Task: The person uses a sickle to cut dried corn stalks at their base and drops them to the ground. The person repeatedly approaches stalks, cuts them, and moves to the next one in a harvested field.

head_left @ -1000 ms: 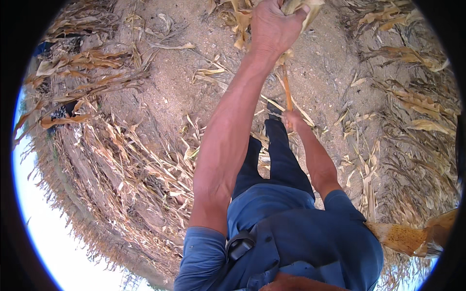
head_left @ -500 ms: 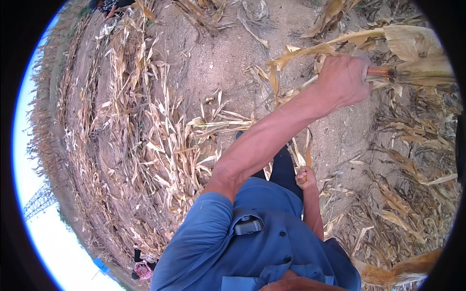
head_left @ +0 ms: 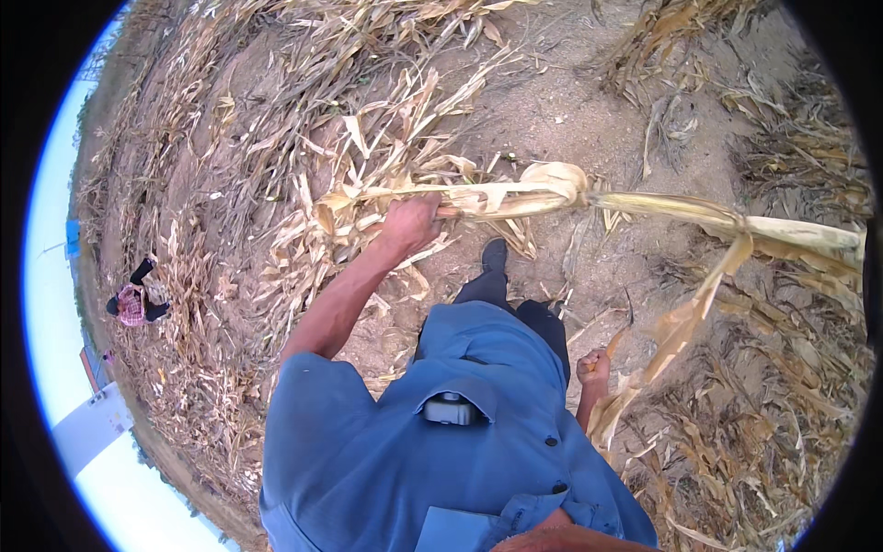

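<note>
My left hand (head_left: 411, 224) is closed around the lower end of a dry corn stalk (head_left: 658, 204), held out to the left. The long pale stalk stretches rightward across the view, and one of its dried leaves (head_left: 685, 327) hangs down past my right side. By my right hip, my right hand (head_left: 594, 369) grips the wooden handle of a sickle (head_left: 618, 339). Its thin dark curved blade points away from me and does not touch the stalk.
Dry stalks and leaves (head_left: 340, 152) lie heaped on the left, with more dry leaves (head_left: 736, 423) on the right. Bare soil (head_left: 543, 120) shows between them. My dark shoe (head_left: 495, 255) stands below the stalk. Another person (head_left: 138, 302) in a checked top is far left.
My left hand has swung from the upper right to the left with the corn stalk. The sickle's blade has come into view, and my body has turned.
</note>
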Demonstrator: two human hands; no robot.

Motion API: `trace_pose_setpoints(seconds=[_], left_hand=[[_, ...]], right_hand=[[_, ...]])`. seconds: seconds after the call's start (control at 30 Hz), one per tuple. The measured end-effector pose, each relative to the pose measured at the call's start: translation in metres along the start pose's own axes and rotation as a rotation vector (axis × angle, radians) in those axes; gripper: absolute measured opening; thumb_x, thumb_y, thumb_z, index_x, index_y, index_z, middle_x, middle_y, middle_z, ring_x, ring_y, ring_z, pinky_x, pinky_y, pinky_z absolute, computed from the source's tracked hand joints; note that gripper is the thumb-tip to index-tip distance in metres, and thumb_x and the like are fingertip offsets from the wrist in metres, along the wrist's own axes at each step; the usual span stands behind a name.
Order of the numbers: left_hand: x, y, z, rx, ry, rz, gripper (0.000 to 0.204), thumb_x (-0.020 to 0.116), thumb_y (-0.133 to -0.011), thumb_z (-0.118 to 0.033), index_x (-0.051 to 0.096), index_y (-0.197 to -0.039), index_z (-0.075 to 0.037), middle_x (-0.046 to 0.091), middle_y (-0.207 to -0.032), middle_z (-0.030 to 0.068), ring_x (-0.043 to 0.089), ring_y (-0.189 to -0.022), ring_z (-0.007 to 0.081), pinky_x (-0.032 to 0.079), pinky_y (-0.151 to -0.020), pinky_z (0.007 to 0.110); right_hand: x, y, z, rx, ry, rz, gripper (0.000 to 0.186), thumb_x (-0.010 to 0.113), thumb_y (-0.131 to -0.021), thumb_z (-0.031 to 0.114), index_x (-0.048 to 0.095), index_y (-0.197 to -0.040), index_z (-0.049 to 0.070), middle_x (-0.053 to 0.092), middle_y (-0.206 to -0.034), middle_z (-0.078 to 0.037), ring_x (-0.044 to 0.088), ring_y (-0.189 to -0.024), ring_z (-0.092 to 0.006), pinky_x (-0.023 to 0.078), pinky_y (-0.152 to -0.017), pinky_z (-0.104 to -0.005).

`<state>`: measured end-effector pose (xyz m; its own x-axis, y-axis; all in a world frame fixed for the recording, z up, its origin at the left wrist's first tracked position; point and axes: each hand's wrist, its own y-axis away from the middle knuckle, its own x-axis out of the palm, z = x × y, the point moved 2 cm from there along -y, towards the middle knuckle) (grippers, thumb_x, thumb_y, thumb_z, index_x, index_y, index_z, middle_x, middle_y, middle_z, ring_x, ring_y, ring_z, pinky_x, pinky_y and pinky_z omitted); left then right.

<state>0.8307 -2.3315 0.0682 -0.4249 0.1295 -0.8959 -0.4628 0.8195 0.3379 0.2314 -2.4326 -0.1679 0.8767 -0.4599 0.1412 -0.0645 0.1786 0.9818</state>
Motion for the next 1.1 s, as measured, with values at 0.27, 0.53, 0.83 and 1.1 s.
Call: trace_pose_setpoints(seconds=[0.27,0.53,0.83,1.1], left_hand=[[0.014,0.151,0.321,-1.077,-0.078,0.117,0.062,0.052,-0.096,-0.039,0.039,-0.134,0.008,0.064,-0.115,0.0277,0.067,-0.106,0.0383,0.055,-0.087,0.046],[0.195,0.095,0.205,-0.453,0.425,0.365,0.034,0.055,-0.087,-0.03,0.07,-0.101,-0.003,0.069,-0.106,0.025,0.067,-0.1,0.0424,0.054,-0.087,0.048],[0.235,0.001,0.082,-0.099,0.461,0.434,0.044,0.066,-0.082,-0.041,0.069,-0.1,-0.001,0.068,-0.101,0.0262,0.065,-0.099,0.0414,0.051,-0.087,0.047],[0.267,0.069,0.136,-0.163,0.413,0.305,0.04,0.063,-0.083,-0.037,0.068,-0.098,-0.001,0.069,-0.098,0.0225,0.067,-0.097,0.0381,0.054,-0.083,0.043]], right_hand=[[0.123,0.001,0.003,0.137,0.105,0.037,0.029,0.053,-0.088,0.011,0.041,-0.062,0.016,0.04,-0.052,0.005,0.04,-0.042,-0.0065,0.043,-0.04,-0.0227],[0.182,0.005,-0.023,0.082,0.249,0.091,0.026,0.052,-0.091,0.012,0.044,-0.067,0.015,0.041,-0.054,0.006,0.042,-0.043,-0.007,0.042,-0.041,-0.0248],[0.193,0.008,-0.051,0.129,0.163,0.126,0.019,0.053,-0.092,0.013,0.048,-0.074,0.013,0.046,-0.055,0.004,0.044,-0.043,-0.0072,0.041,-0.039,-0.0249],[0.294,-0.007,-0.13,0.331,0.103,0.112,0.024,0.052,-0.091,0.013,0.046,-0.067,0.013,0.045,-0.053,0.004,0.045,-0.044,-0.0092,0.044,-0.045,-0.0267]])
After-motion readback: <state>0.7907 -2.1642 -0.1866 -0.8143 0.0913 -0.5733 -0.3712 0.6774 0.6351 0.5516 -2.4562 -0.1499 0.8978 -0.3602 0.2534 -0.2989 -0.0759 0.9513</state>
